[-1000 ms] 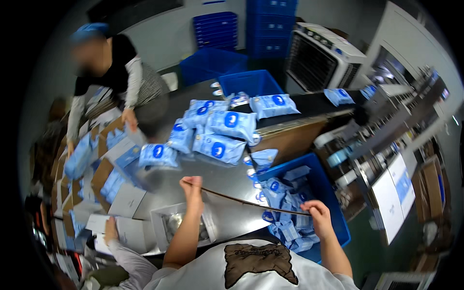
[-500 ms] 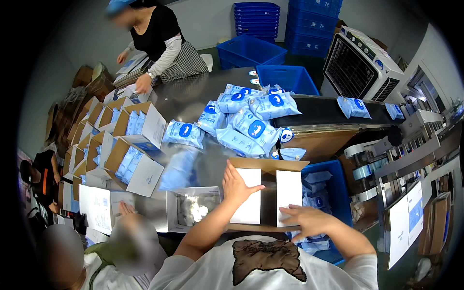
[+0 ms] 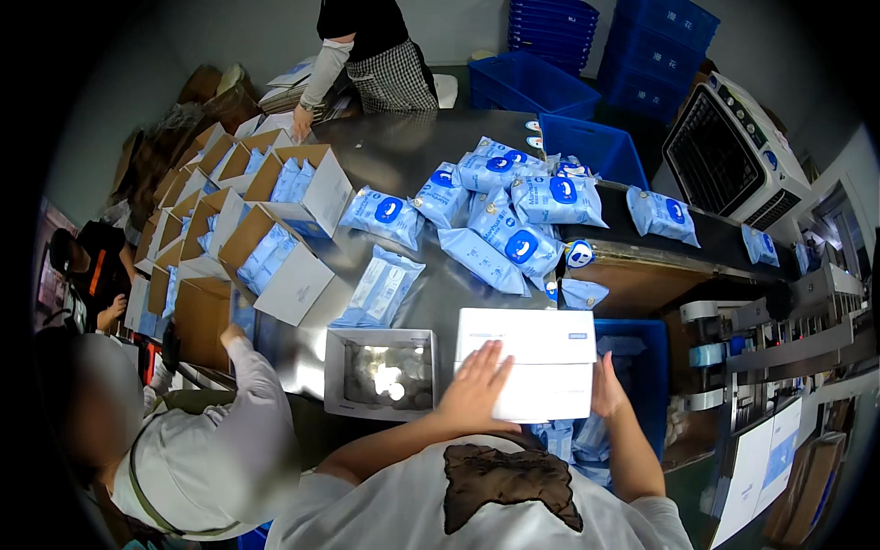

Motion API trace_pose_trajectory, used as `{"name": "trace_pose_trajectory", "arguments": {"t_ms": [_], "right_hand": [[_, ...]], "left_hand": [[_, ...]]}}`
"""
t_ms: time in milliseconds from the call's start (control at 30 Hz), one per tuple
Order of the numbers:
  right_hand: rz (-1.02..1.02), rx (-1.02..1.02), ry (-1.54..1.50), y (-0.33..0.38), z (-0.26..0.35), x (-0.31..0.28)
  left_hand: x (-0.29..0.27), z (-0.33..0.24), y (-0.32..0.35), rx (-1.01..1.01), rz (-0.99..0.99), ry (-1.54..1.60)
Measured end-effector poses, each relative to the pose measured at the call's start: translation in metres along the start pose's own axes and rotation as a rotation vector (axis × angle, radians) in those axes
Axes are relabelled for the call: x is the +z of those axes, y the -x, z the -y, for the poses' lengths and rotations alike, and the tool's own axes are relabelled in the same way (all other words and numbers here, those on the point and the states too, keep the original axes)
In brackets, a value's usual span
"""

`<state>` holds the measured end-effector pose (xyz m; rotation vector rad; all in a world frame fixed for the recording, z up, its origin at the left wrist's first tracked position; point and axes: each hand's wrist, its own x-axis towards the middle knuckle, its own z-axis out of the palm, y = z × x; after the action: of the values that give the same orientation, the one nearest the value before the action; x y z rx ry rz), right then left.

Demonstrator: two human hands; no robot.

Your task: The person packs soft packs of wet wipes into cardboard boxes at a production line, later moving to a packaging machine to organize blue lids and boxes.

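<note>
A white carton point(image 3: 524, 341) stands in front of me, its top flaps folded down over it. My left hand point(image 3: 475, 385) lies flat on the lower flap with the fingers stretched out. Against the carton's right side rests my right hand point(image 3: 607, 390), fingers extended and holding nothing else; their tips are partly hidden by the carton edge. To the left stands a second white carton point(image 3: 335, 376), its top unfolded, with a shiny grey surface showing inside. Beyond both lies a pile of light-blue soft wipe packs point(image 3: 504, 238), and one pack point(image 3: 379, 286) lies just behind the second carton.
Several filled cartons point(image 3: 298, 284) crowd the left of the metal table point(image 3: 367, 147). A co-worker's arm point(image 3: 252, 367) reaches among them; another person point(image 3: 367, 55) stands across. Right are a conveyor point(image 3: 623, 209) carrying packs and a blue bin point(image 3: 653, 367) with packs below.
The carton's flaps have come down, and my hands have shifted onto its top and right side. The moving pack now lies on the table. The co-worker at left has swung an arm toward the cartons.
</note>
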<state>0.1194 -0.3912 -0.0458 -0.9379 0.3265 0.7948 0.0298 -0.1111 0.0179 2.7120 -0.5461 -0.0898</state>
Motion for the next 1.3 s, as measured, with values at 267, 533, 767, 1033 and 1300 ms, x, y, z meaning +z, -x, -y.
{"name": "trace_pose_trajectory", "arguments": {"t_ms": [267,533,767,1033,1300], "right_hand": [[-0.256,-0.402,0.389,0.032,0.021,0.051],[0.411,-0.184,2.024,0.081,0.034,0.107],[1.103,-0.310,1.951,0.023,-0.018,0.107],[-0.161,-0.304,1.766,-0.289,0.162,0.075],[-0.265,-0.398,1.804,-0.283,0.096,0.097]], "left_hand": [[-0.004,0.053,-0.024,-0.080,-0.543,0.757],[0.069,0.079,0.022,-0.374,-0.409,1.681],[-0.018,0.093,-0.076,-0.288,-0.215,0.432],[-0.023,0.117,-0.068,-0.452,-0.064,0.826],[0.042,0.223,-0.176,0.186,-0.176,-0.350]]}}
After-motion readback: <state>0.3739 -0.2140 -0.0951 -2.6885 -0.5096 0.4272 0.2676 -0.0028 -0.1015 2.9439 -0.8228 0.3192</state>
